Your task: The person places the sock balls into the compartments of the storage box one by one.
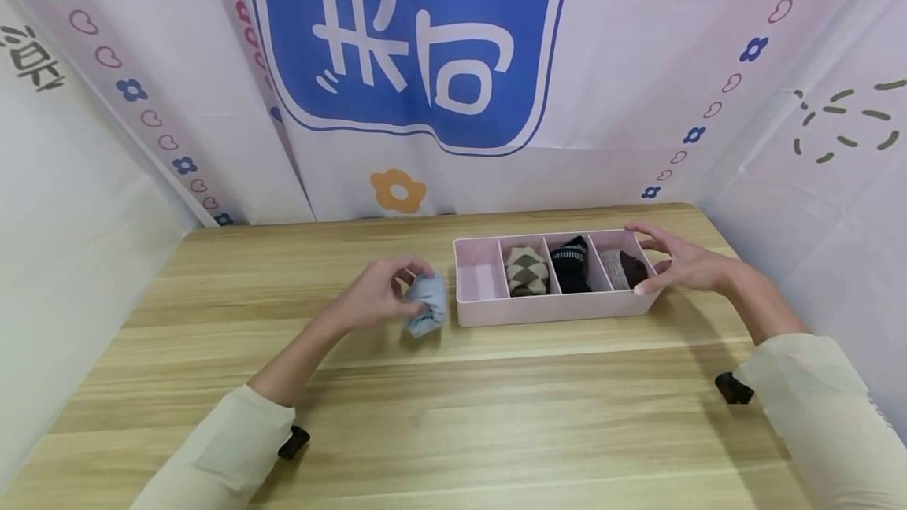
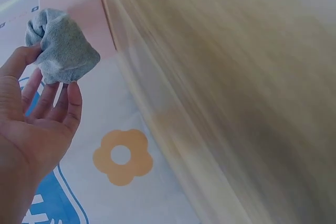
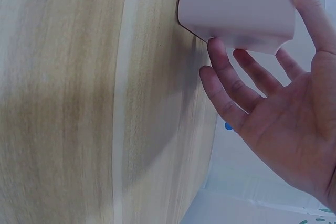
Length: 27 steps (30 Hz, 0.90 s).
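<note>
My left hand (image 1: pixel 383 290) pinches a rolled light blue sock (image 1: pixel 427 305) between thumb and fingertips, just left of the box. The left wrist view shows the same fuzzy sock (image 2: pixel 65 48) bunched above the fingers. A pink box (image 1: pixel 553 310) with compartments in a row stands on the table. Its leftmost compartment shows a bare floor; then come a checkered sock (image 1: pixel 527 272), a black patterned sock (image 1: pixel 570 264) and a grey and dark brown sock (image 1: pixel 623 269). At the box's right end, my right hand (image 1: pixel 690 264) grips it, thumb on the front rim, fingers toward the back.
The wood-grain table (image 1: pixel 453 415) runs up to a printed white cloth backdrop (image 1: pixel 340 171) behind the box. Cloth walls rise on the left and right. Black devices (image 1: pixel 733 389) are at both sleeve cuffs.
</note>
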Each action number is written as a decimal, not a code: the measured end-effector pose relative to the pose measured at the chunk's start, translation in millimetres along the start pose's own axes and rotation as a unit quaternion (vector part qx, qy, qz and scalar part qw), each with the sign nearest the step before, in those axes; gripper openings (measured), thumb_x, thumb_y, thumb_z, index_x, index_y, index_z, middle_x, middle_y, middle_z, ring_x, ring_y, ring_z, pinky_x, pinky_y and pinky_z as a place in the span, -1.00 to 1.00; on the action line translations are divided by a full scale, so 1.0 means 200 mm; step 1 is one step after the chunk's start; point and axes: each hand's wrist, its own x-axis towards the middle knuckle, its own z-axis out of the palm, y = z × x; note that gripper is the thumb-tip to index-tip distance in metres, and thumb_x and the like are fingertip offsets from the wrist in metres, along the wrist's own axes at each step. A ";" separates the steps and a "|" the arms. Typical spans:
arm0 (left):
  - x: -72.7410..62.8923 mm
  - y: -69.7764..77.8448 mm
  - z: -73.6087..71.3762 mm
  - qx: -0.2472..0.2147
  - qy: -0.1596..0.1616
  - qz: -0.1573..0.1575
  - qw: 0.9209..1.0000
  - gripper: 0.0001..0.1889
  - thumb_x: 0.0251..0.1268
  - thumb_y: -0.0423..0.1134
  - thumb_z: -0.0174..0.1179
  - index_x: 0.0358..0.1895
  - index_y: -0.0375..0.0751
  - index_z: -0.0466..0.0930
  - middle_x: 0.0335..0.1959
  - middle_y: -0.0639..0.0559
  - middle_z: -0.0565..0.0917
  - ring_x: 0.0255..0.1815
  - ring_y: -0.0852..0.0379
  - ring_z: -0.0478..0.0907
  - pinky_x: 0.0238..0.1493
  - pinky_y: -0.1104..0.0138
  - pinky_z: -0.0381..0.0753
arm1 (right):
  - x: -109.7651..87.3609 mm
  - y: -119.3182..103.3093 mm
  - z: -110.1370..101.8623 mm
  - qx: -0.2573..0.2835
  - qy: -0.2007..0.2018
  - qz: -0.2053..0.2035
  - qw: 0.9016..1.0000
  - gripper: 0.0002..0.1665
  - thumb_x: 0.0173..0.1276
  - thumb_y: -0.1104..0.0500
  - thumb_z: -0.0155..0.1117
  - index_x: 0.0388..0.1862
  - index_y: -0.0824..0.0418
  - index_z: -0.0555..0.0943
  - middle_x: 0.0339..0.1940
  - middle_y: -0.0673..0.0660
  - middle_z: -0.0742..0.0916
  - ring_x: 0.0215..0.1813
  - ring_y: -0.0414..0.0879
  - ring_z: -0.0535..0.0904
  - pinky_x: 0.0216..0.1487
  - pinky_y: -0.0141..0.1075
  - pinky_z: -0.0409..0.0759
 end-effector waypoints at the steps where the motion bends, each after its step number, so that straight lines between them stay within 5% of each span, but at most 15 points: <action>1: 0.01 0.00 0.00 -0.001 0.006 0.001 1.000 -0.58 0.07 -0.53 0.46 0.04 -0.41 0.62 -0.11 -0.18 0.71 -0.15 -0.03 0.65 -0.20 0.27 0.70 | 0.00 0.00 0.00 0.000 0.000 0.000 1.000 0.32 0.24 0.25 0.55 0.73 0.15 -0.14 0.65 0.54 0.00 0.47 0.65 0.19 0.37 0.37 0.37; 18: 0.14 0.10 0.01 0.004 0.070 0.002 0.998 -0.54 0.08 -0.47 0.50 0.10 -0.38 0.65 -0.10 -0.16 0.75 -0.13 -0.04 0.65 -0.14 0.15 0.69 | 0.00 0.00 0.00 0.000 0.000 -0.004 1.000 0.31 0.24 0.26 0.54 0.72 0.16 -0.15 0.65 0.53 -0.01 0.49 0.63 0.17 0.37 0.35 0.36; 27: 0.23 0.14 0.04 -0.039 0.078 -0.003 0.996 -0.49 0.09 -0.51 0.48 0.17 -0.39 0.64 -0.04 -0.20 0.72 -0.07 -0.11 0.64 -0.12 0.17 0.69 | 0.00 0.00 0.00 0.003 -0.001 0.000 1.000 0.31 0.25 0.25 0.54 0.73 0.14 -0.15 0.65 0.53 -0.01 0.50 0.64 0.13 0.38 0.39 0.33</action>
